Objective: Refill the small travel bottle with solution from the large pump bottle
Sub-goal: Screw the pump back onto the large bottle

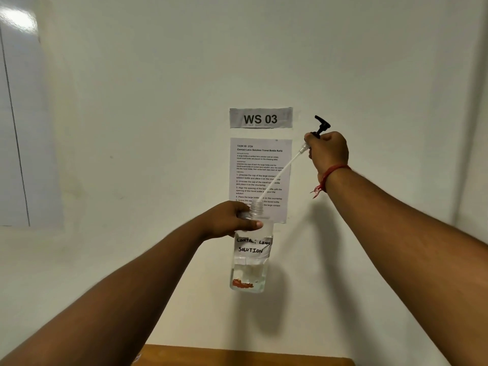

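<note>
So both arms are stretched out in front of a pale wall (132, 101), with the large bottle (250, 260) held up in the air, well above the strip of wooden table (245, 356) that peeks in at the bottom edge. The left hand (232, 220) is wrapped tight around the bottle's shoulder just under the threaded neck, thumb lying across the front. It's a clear plastic bottle, upright, with a handwritten label (253, 245) reading "CONTACT LENS SOLUTION", and there's only some clear liquid sitting in the lower part, plus an orange-red mark near the base. The right hand (327, 151) is up higher and off to the right, closed into a fist around the collar of the black pump head (322, 126), whose nozzle sticks out above the knuckles. The pump is off the neck and the white dip tube (284, 167) runs at a slant down-left from the fist, its lower end still inside the open mouth of the bottle. There's a red thread bracelet (330, 175) on the right wrist. Taped to the wall behind are a "WS 03" sign (261, 118) and a printed task sheet (253, 165). Can't spot the small travel bottle anywhere in this view.
</note>
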